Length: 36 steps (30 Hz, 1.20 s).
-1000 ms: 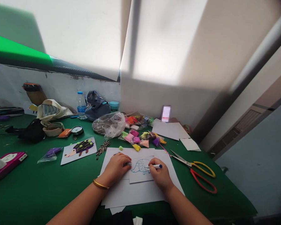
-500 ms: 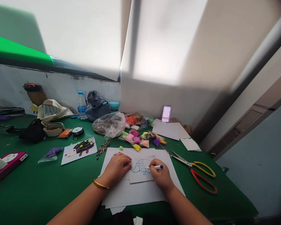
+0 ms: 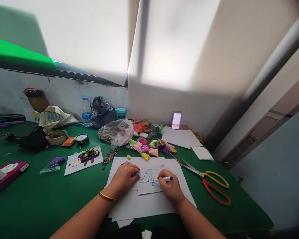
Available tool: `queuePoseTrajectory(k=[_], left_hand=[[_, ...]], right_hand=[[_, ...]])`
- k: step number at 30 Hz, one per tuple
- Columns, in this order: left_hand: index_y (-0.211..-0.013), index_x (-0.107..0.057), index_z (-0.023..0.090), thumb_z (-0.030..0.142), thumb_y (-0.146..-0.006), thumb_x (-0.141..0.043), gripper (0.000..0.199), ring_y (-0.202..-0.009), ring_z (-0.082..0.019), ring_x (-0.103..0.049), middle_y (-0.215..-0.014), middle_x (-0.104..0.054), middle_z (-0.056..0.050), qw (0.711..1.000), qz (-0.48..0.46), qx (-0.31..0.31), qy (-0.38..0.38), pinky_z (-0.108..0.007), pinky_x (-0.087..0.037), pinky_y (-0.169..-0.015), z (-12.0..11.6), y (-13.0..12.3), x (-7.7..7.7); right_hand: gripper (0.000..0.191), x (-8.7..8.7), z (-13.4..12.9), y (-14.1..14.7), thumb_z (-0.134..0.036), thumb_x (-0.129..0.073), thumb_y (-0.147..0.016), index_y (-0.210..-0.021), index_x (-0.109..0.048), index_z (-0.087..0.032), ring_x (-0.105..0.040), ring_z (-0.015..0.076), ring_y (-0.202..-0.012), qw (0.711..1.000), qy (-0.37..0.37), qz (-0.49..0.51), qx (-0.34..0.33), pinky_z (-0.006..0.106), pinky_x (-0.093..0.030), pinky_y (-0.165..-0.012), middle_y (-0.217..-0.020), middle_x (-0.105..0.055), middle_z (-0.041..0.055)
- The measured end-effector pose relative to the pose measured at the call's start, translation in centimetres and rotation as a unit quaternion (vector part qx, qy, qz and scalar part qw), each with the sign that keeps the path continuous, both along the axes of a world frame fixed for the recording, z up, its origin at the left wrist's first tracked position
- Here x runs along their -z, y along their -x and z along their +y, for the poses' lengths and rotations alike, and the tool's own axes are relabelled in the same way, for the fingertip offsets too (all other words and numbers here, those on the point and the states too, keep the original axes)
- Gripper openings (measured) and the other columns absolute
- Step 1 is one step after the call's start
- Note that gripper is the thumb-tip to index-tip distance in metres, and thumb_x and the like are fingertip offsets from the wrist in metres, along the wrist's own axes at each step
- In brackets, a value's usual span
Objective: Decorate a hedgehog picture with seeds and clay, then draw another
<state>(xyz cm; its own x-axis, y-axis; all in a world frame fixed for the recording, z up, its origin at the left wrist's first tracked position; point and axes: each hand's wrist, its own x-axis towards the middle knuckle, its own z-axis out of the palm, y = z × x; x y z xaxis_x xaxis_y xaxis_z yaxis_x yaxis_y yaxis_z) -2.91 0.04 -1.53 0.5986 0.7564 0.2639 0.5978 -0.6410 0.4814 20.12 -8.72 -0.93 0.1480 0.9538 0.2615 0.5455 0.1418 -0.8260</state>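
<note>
Resting the left hand (image 3: 126, 176) on white sheets (image 3: 139, 208), against a small greyish item (image 3: 138, 174), with no telling whether gripped. Rightward, over the drawing card (image 3: 149, 190) atop those sheets, pinching a white marker (image 3: 166, 179) in the right hand (image 3: 171, 187); liable to smear blue lines (image 3: 148, 177) by dragging knuckles, or skew strokes by letting paper slip.

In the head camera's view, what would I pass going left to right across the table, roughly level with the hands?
Magenta case → purple packet → hedgehog picture → left hand → blue line drawing → right hand → scissors with yellow and red handles.
</note>
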Motion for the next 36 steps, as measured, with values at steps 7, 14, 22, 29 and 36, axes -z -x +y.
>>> queuePoseTrajectory(k=[7,14,22,29,36], left_hand=[[-0.093,-0.077,0.026,0.027,-0.081,-0.071,0.013,-0.103,-0.024,-0.062,-0.106,-0.075,-0.002,1.0,-0.003,0.0,-0.001,-0.037,-0.044,-0.095,0.04,0.06,0.19],[-0.093,-0.077,0.026,0.027,-0.08,-0.072,0.013,-0.103,-0.023,-0.062,-0.106,-0.075,-0.001,1.0,-0.001,-0.002,-0.002,-0.036,-0.044,-0.095,0.01,0.0,0.17],[-0.092,-0.077,0.026,0.026,-0.08,-0.073,0.012,-0.102,-0.023,-0.062,-0.106,-0.075,-0.001,1.0,0.0,0.0,-0.003,-0.036,-0.044,-0.095,0.04,0.03,0.08],[-0.093,-0.077,0.026,0.026,-0.08,-0.072,0.014,-0.103,-0.023,-0.062,-0.106,-0.075,-0.002,1.0,0.004,-0.003,-0.001,-0.036,-0.044,-0.095,0.01,-0.05,-0.01],[-0.093,-0.076,0.025,0.026,-0.081,-0.072,0.013,-0.103,-0.023,-0.062,-0.106,-0.075,-0.001,1.0,0.004,-0.004,-0.003,-0.036,-0.044,-0.095,-0.16,0.05,-0.1]], right_hand=[[0.013,0.27,0.04,-0.54,-0.022,-0.048,-0.075,-0.066,-0.056,-0.022,-0.058,0.0185,-0.067,1.0,-0.012,0.007,0.023,0.027,-0.042,-0.062,-0.067,-0.06,0.0003],[0.013,0.04,-0.1,-0.42,-0.021,-0.047,-0.076,-0.067,-0.056,-0.022,-0.058,0.0189,-0.069,1.0,-0.004,-0.001,0.018,0.028,-0.042,-0.063,-0.069,-0.061,0.0006],[0.013,-0.22,-0.2,-0.34,-0.022,-0.046,-0.077,-0.068,-0.056,-0.022,-0.058,0.0196,-0.071,1.0,-0.002,0.012,0.019,0.028,-0.043,-0.064,-0.071,-0.061,0.0013],[0.013,-0.02,-0.07,-0.37,-0.022,-0.046,-0.079,-0.072,-0.057,-0.022,-0.06,0.0199,-0.075,1.0,0.008,-0.022,0.016,0.029,-0.042,-0.067,-0.075,-0.062,0.0012],[0.013,-0.18,-0.1,-0.29,-0.021,-0.046,-0.078,-0.07,-0.056,-0.021,-0.059,0.0199,-0.073,1.0,0.008,-0.01,0.02,0.029,-0.042,-0.066,-0.072,-0.061,0.0012]])
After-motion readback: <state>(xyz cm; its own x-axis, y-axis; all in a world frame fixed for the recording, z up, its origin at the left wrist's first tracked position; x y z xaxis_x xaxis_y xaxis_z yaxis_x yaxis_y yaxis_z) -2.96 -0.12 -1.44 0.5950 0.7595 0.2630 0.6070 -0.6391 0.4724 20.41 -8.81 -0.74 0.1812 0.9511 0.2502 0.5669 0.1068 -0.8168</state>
